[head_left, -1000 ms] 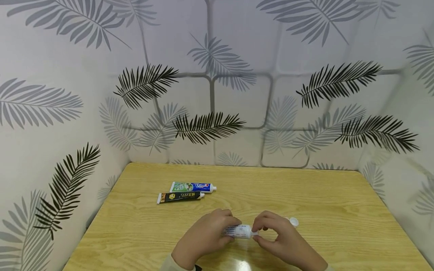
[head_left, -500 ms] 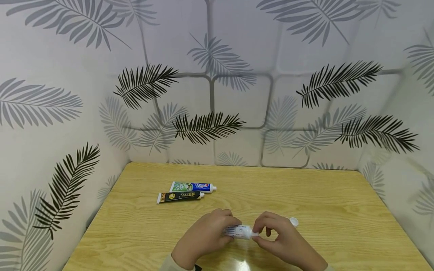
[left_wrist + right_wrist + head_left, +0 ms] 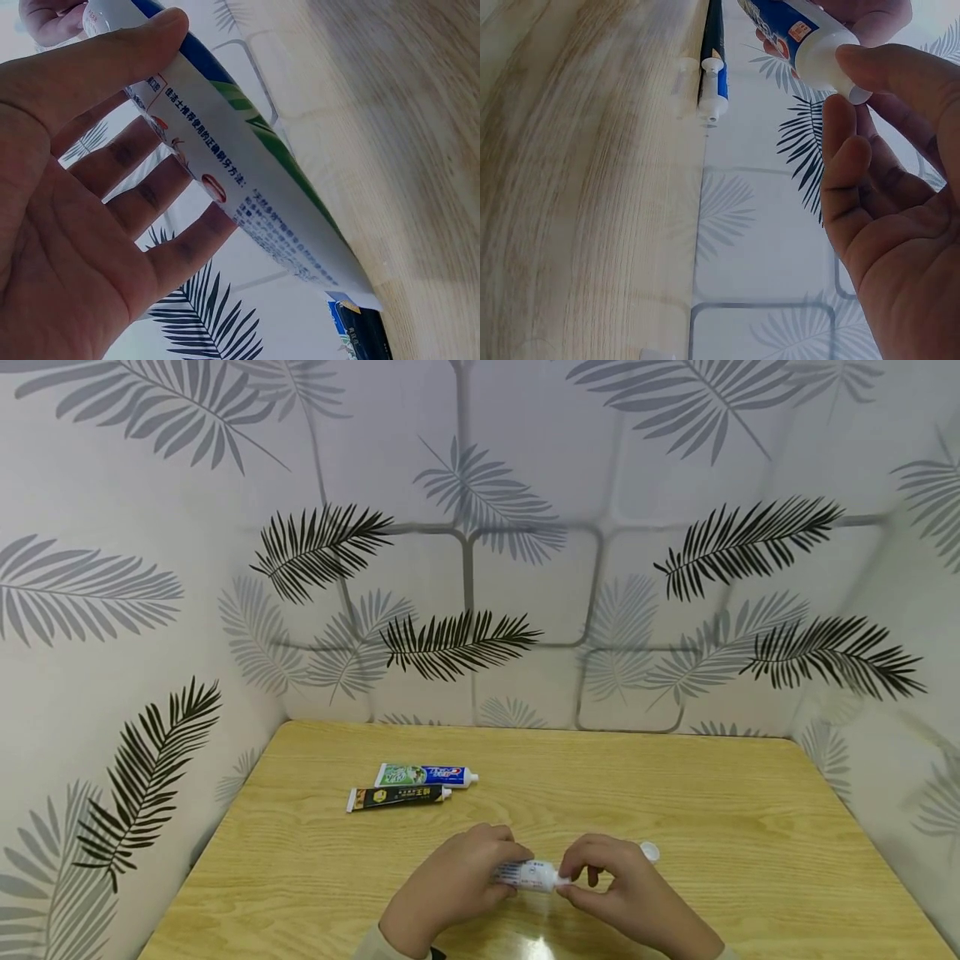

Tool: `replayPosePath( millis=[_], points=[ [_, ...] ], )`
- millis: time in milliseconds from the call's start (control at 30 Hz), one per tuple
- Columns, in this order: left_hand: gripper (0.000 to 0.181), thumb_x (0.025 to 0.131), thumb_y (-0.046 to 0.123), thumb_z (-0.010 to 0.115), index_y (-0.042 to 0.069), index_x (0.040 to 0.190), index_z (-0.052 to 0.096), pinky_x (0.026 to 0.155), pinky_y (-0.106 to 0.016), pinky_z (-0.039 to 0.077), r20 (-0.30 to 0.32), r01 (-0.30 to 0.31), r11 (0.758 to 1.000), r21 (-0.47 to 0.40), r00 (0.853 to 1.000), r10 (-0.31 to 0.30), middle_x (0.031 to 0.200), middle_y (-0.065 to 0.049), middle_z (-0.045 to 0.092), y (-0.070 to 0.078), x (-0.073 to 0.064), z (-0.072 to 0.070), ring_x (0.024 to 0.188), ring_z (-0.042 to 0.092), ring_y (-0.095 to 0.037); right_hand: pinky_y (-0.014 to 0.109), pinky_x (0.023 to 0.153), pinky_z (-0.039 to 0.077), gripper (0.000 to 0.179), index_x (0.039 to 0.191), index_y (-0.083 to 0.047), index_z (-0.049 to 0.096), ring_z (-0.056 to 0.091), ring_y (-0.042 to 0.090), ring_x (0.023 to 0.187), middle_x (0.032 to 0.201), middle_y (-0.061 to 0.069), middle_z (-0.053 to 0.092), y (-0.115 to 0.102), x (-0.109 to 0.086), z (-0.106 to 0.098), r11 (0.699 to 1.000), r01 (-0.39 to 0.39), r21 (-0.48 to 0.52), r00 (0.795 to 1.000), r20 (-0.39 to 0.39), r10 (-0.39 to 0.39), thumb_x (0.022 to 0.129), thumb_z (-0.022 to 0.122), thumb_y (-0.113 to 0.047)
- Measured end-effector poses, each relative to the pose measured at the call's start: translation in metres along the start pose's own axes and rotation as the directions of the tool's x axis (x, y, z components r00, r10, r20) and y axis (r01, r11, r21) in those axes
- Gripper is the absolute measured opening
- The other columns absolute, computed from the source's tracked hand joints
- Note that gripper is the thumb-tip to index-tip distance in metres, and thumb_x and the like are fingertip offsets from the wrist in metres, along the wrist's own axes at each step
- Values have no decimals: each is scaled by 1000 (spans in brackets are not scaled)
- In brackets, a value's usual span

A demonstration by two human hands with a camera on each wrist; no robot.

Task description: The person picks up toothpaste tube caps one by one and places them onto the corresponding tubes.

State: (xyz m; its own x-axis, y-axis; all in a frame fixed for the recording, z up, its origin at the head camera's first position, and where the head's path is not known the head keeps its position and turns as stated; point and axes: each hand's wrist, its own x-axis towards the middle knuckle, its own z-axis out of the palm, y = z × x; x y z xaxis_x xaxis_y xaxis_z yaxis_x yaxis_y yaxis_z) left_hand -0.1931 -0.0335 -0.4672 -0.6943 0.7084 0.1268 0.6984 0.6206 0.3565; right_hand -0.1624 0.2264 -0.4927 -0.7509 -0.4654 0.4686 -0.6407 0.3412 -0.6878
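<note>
A white toothpaste tube point(image 3: 531, 875) with blue and green on its other face lies across my left hand point(image 3: 468, 872), gripped between thumb and fingers. In the left wrist view, the thumb of the left hand point(image 3: 90, 172) presses the tube point(image 3: 240, 165) from one side, with the fingers behind it. My right hand point(image 3: 611, 877) pinches the narrow white end of the tube with thumb and index finger. In the right wrist view, the right hand point(image 3: 892, 195) partly covers that small white tip, below the tube's wide white shoulder point(image 3: 825, 60).
A green and blue toothpaste tube point(image 3: 442, 775) and a black one point(image 3: 401, 797) lie side by side farther back on the wooden table point(image 3: 675, 793). A round white cap point(image 3: 650, 852) rests just beyond the right hand. Leaf-patterned walls point(image 3: 525, 577) enclose the table.
The right hand's fingers shift slightly at the tube's tip. Otherwise both hands, the tube and the things on the table stay in place.
</note>
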Motion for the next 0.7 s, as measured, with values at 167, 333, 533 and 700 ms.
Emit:
replayPosePath(
  millis=[167,333,533,700],
  points=[
    [34,89,17,87,22,122,80,80,-21,54,5,-4,1000,4,1000,4,105,10,71,1,0,-1,92,60,-1,25,64,56,19,98,-24,75,64,9,77,95,-4,76,0,0,0,1000,-17,9,1000,-2,17,91,84,-8],
    [35,89,16,87,22,123,80,80,-21,54,5,-4,1000,7,1000,4,104,10,70,2,-1,-2,90,60,-1,25,64,57,17,97,-25,75,64,5,77,95,-8,76,0,0,1,999,-46,6,999,4,46,93,83,-11],
    [33,90,16,86,23,121,80,80,-21,54,-4,-1,1000,23,1000,1,103,11,70,2,-1,-1,90,60,-1,26,65,59,12,96,-25,76,66,4,77,94,-7,77,0,0,0,996,-87,29,996,16,86,95,81,-14],
    [32,90,16,86,23,121,80,81,-22,54,-9,-7,1000,22,1000,7,103,11,71,2,0,0,91,61,-2,27,65,59,12,95,-24,76,67,5,77,94,-7,77,-1,0,-1,991,-125,38,992,23,124,95,81,-14]
  ],
)
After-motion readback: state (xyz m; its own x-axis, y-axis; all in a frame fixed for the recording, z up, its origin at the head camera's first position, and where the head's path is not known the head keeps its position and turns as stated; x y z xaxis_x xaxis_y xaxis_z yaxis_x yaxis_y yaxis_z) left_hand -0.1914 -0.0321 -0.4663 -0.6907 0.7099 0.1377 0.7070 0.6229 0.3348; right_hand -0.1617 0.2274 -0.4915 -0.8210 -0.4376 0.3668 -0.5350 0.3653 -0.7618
